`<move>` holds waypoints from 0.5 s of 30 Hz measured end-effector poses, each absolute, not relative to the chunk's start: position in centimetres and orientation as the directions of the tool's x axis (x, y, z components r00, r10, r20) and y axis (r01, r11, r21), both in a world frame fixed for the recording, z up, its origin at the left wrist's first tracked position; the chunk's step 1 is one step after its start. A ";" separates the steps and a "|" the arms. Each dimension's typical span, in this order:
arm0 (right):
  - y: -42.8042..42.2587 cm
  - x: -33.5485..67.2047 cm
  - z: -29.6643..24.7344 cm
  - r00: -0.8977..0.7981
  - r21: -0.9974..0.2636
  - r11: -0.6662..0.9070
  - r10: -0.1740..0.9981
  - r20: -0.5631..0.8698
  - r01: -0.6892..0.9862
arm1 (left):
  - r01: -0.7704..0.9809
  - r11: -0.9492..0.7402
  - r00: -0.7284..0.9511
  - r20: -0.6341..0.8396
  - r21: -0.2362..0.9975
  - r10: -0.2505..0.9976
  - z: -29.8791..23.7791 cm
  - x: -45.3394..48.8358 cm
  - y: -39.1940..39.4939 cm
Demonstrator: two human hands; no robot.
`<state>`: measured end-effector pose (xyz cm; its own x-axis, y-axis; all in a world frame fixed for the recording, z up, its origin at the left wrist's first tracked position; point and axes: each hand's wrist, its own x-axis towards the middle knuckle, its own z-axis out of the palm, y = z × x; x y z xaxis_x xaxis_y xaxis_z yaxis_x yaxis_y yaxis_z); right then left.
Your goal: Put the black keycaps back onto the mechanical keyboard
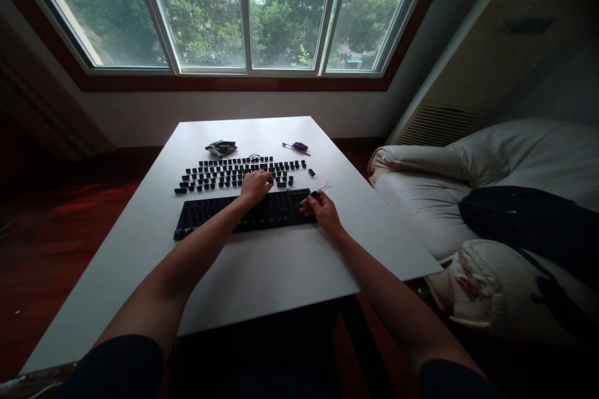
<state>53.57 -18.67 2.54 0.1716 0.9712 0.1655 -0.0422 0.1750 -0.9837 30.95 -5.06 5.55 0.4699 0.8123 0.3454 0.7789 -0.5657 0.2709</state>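
A black keyboard (219,215) lies on the white table (262,274). Behind it, rows of loose black keycaps (219,173) are laid out. My left hand (255,187) reaches over the keyboard's back edge to the keycap rows, fingers curled and pinched among the caps; what it holds I cannot make out. My right hand (321,209) rests at the keyboard's right end, fingers closed on a small wire keycap puller (322,189) with a dark piece at its tip.
A purple-handled tool (297,147) and a crumpled dark cloth (221,148) lie at the table's far side. One stray keycap (311,172) sits right of the rows. A white sofa (491,212) with a black bag (533,224) stands right. Windows lie beyond.
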 end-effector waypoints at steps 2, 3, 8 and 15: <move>-18.8 53.7 2.6 0.165 -0.982 0.187 0.970 0.181 -0.021 | 0.815 -0.524 0.447 0.308 0.247 0.840 5.1 31.4 -4.2; -18.8 53.8 2.7 0.164 -0.981 0.193 0.968 0.188 -0.014 | 0.824 -0.511 0.438 0.299 0.244 0.848 4.8 31.6 -3.9; -19.1 53.7 3.0 0.168 -0.981 0.195 0.967 0.193 0.008 | 0.839 -0.470 0.409 0.254 0.274 0.877 4.0 32.0 -3.3; -19.0 53.6 2.8 0.146 -0.984 0.176 0.973 0.176 0.018 | 0.845 -0.429 0.377 0.212 0.319 0.901 4.0 32.1 -3.3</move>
<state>53.61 -18.99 2.76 0.1463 0.9734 0.1762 0.0180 0.1755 -0.9843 32.10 -3.35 4.03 0.3772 0.9015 0.2122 0.8452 -0.4288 0.3191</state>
